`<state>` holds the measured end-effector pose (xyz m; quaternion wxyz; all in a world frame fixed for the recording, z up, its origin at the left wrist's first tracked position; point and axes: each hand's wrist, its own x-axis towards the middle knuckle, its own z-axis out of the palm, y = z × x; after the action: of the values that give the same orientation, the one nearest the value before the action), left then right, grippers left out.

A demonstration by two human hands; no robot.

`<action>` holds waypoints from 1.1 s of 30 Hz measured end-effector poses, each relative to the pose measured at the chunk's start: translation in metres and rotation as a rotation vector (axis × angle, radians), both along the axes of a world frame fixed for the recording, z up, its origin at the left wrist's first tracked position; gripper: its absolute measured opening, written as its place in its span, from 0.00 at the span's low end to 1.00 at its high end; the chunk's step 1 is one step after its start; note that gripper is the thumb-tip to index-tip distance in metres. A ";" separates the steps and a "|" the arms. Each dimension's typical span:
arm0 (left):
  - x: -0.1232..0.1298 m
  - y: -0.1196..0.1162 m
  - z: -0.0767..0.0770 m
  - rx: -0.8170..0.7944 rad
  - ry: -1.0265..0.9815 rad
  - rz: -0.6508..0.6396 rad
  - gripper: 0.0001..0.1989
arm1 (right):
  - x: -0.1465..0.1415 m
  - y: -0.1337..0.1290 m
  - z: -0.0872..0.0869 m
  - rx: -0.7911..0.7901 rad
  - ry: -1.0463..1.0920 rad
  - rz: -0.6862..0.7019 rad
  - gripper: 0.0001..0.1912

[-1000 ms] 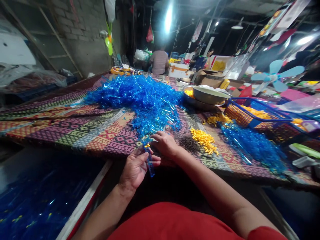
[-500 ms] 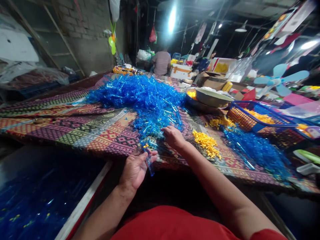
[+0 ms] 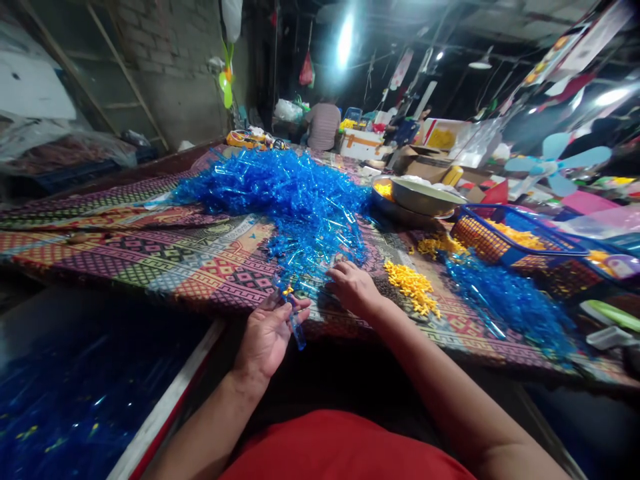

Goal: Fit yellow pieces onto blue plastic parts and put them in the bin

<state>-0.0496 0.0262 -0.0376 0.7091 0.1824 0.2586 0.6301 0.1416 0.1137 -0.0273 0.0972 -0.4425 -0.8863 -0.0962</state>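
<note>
My left hand (image 3: 265, 337) is palm up at the near edge of the table, its fingers closed on a clear blue plastic strip (image 3: 296, 323) that hangs downward. A small yellow piece (image 3: 289, 291) sits at the strip's upper end. My right hand (image 3: 353, 289) rests on the near end of a large heap of clear blue plastic strips (image 3: 300, 207), its fingertips among the pieces. Whether those fingers hold a piece is hidden. A loose pile of small yellow pieces (image 3: 413, 287) lies just right of that hand.
A woven patterned mat (image 3: 150, 257) covers the table. At the right stand a steel basin (image 3: 425, 197), a blue basket of yellow pieces (image 3: 515, 237) and a second blue heap (image 3: 510, 303). Lower left, a dark bin (image 3: 90, 393) holds blue pieces. A seated person (image 3: 323, 127) is at the far end.
My right hand has shifted rightward along the heap's near end, away from my left hand. My left hand keeps the blue strip, with little movement.
</note>
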 end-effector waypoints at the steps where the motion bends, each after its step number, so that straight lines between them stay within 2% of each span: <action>1: 0.000 0.000 0.000 0.001 0.003 0.002 0.05 | -0.006 0.003 0.002 -0.007 -0.011 -0.002 0.11; 5: -0.001 -0.003 0.003 -0.008 0.025 0.005 0.05 | -0.023 0.012 0.007 -0.070 -0.022 0.013 0.13; 8: -0.003 -0.004 0.007 -0.005 0.044 -0.001 0.04 | -0.018 0.007 0.009 -0.141 0.229 -0.009 0.18; 11: -0.006 -0.003 0.008 -0.006 0.064 -0.007 0.04 | -0.002 -0.011 0.011 -0.436 0.490 0.039 0.20; 13: -0.008 -0.002 0.008 -0.010 0.071 -0.008 0.05 | 0.007 -0.024 0.011 -0.562 0.473 0.138 0.18; 15: -0.009 -0.002 0.007 -0.015 0.074 -0.005 0.06 | 0.012 -0.030 0.009 -0.481 0.368 0.160 0.16; 19: -0.008 -0.004 0.007 -0.025 0.080 -0.002 0.05 | 0.014 -0.022 0.000 -0.187 0.263 -0.014 0.17; 21: -0.009 -0.005 0.008 -0.020 0.078 -0.006 0.05 | 0.013 -0.017 -0.001 -0.178 0.270 0.001 0.15; 24: -0.010 -0.006 0.008 -0.010 0.078 -0.002 0.06 | 0.009 -0.021 0.005 -0.258 0.176 0.070 0.13; 28: -0.010 -0.007 0.009 -0.009 0.086 -0.004 0.06 | -0.004 -0.035 0.016 -0.192 -0.068 -0.003 0.13; 33: -0.006 -0.010 0.010 0.001 0.090 -0.032 0.07 | -0.019 -0.034 0.010 -0.173 -0.091 0.014 0.12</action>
<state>-0.0557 0.0161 -0.0272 0.7068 0.2150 0.2870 0.6099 0.1229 0.0801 -0.0170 0.0191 -0.4382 -0.8979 -0.0384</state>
